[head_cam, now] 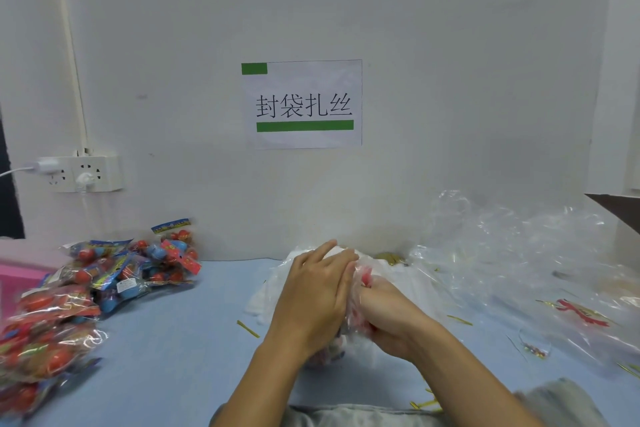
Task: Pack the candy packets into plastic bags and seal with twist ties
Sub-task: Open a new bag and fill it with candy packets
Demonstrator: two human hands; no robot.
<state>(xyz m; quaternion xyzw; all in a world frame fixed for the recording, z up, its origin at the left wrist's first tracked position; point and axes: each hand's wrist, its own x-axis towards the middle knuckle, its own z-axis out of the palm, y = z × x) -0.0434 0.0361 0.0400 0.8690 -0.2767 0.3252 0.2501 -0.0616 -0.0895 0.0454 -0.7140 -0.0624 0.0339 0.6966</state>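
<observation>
At the table's middle, my left hand (313, 295) and my right hand (384, 315) meet around a clear plastic bag (356, 288) with red candy inside. My left hand covers the bag from the left, fingers curved over it. My right hand grips the bag from the right, its fingers wrapped in the plastic. Most of the bag's contents are hidden behind my hands. Gold twist ties (248, 328) lie loose on the blue tabletop. A heap of red and blue candy packets (114, 274) sits at the left.
A pile of empty clear bags (519, 253) fills the right side. A stack of white bags (273, 288) lies behind my hands. A pink box (20, 274) stands at the far left. A wall socket (83, 173) and a paper sign (304, 104) are on the wall.
</observation>
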